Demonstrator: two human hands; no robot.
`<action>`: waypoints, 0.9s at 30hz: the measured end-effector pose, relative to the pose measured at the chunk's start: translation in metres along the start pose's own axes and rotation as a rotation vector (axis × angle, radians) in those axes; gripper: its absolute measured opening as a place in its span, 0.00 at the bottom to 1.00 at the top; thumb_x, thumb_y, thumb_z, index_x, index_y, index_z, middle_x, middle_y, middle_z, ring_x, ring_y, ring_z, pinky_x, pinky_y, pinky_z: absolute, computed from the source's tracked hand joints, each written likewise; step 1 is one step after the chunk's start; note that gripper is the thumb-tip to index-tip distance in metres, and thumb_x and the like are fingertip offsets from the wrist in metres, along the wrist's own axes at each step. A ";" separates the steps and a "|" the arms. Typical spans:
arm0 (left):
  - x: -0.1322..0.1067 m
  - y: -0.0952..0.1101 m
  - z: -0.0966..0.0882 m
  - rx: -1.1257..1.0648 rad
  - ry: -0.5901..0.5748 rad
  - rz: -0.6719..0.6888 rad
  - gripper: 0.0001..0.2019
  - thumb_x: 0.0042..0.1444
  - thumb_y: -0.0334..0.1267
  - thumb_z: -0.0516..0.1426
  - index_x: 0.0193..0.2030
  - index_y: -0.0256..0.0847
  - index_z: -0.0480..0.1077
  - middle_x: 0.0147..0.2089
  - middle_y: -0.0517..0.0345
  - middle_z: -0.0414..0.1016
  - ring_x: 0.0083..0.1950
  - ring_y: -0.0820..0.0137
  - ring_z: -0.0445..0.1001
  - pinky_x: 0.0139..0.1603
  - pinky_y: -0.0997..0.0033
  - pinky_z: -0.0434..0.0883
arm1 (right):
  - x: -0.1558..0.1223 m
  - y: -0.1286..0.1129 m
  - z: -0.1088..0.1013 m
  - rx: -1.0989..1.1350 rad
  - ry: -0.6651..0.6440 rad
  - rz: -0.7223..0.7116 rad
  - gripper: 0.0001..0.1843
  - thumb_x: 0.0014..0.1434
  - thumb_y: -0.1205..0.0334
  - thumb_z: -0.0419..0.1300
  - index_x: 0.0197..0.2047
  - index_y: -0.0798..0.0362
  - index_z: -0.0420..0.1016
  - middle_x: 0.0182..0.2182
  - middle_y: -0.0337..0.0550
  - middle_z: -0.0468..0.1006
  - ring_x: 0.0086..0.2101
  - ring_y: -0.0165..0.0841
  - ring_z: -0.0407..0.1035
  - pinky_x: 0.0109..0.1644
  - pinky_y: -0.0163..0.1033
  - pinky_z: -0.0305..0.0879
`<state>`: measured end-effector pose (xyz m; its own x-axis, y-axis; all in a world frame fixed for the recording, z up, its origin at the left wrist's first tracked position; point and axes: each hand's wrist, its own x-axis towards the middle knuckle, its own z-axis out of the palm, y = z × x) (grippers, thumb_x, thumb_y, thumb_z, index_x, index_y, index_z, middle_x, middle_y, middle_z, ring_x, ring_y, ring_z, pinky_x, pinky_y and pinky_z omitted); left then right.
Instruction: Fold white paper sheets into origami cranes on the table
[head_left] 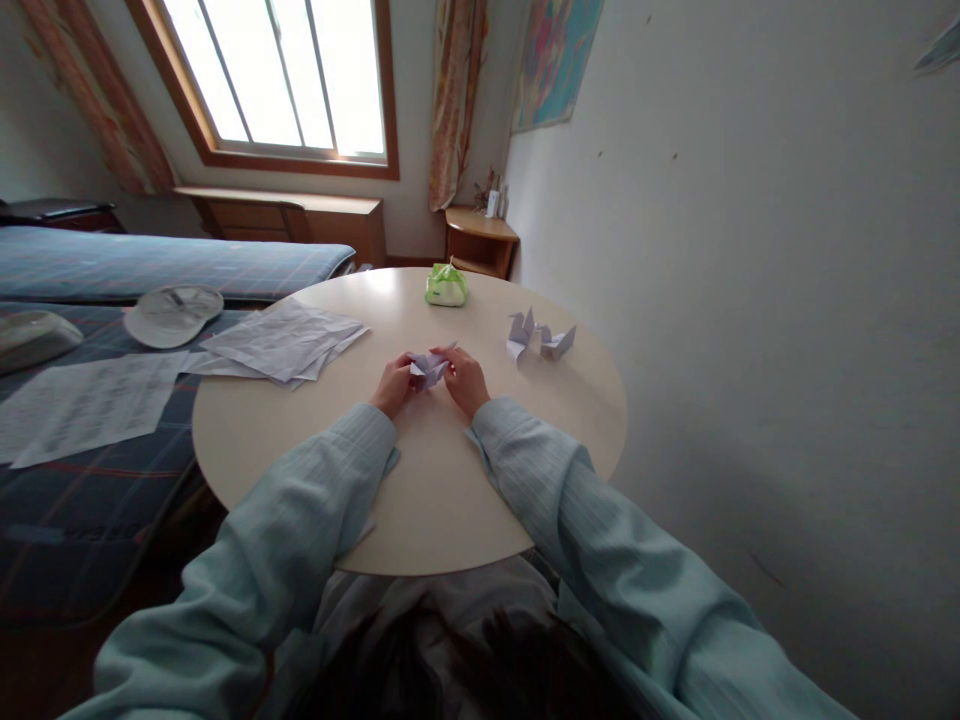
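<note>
A small folded piece of pale paper is held between both hands over the middle of the round table. My left hand grips its left side, and the fingers are closed on it. On the other side my right hand pinches the paper's right edge near the top. The fingertips cover part of the folds. Two finished-looking paper figures stand to the right: an origami bird with upright points, and a second folded figure beside it.
The round cream table fills the middle. A green tissue pack stands at its back. Printed sheets lie at the left edge, overlapping onto a bed with a white cap. A white wall runs close on the right.
</note>
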<state>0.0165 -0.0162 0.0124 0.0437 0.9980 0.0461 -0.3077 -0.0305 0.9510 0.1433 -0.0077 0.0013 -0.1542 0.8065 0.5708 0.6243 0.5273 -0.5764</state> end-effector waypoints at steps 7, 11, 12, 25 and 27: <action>0.001 -0.002 0.000 -0.006 0.005 -0.001 0.06 0.31 0.25 0.51 0.20 0.35 0.64 0.16 0.65 0.62 0.18 0.78 0.60 0.19 0.80 0.55 | 0.000 -0.002 -0.001 -0.003 -0.010 0.016 0.19 0.53 0.74 0.47 0.44 0.53 0.72 0.36 0.44 0.73 0.36 0.31 0.66 0.42 0.36 0.63; 0.003 -0.003 0.000 -0.014 0.005 0.007 0.06 0.31 0.24 0.51 0.20 0.35 0.64 0.17 0.64 0.63 0.19 0.78 0.61 0.20 0.79 0.57 | -0.001 -0.003 -0.002 0.002 -0.014 0.018 0.19 0.53 0.74 0.47 0.41 0.51 0.74 0.35 0.42 0.73 0.35 0.30 0.66 0.41 0.35 0.63; 0.003 -0.004 0.000 -0.013 0.005 0.009 0.06 0.31 0.24 0.51 0.20 0.35 0.64 0.17 0.64 0.63 0.20 0.78 0.61 0.21 0.79 0.57 | -0.001 -0.003 -0.002 0.002 -0.017 0.020 0.18 0.53 0.74 0.47 0.40 0.51 0.74 0.34 0.42 0.73 0.34 0.30 0.66 0.41 0.34 0.63; 0.001 -0.001 0.001 0.021 0.015 0.002 0.07 0.31 0.25 0.51 0.21 0.35 0.64 0.17 0.64 0.63 0.19 0.78 0.60 0.20 0.78 0.55 | 0.000 -0.003 -0.002 -0.010 -0.030 0.027 0.21 0.51 0.77 0.45 0.40 0.53 0.73 0.36 0.43 0.74 0.39 0.32 0.67 0.46 0.36 0.61; 0.000 -0.001 0.001 0.022 0.014 -0.005 0.07 0.31 0.25 0.51 0.21 0.35 0.64 0.17 0.63 0.63 0.19 0.77 0.60 0.20 0.78 0.55 | 0.000 -0.002 -0.001 -0.007 -0.026 0.024 0.21 0.50 0.78 0.45 0.40 0.53 0.73 0.36 0.43 0.74 0.39 0.32 0.67 0.46 0.36 0.62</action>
<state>0.0176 -0.0159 0.0122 0.0318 0.9988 0.0377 -0.2865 -0.0271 0.9577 0.1431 -0.0094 0.0031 -0.1588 0.8258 0.5411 0.6332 0.5057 -0.5859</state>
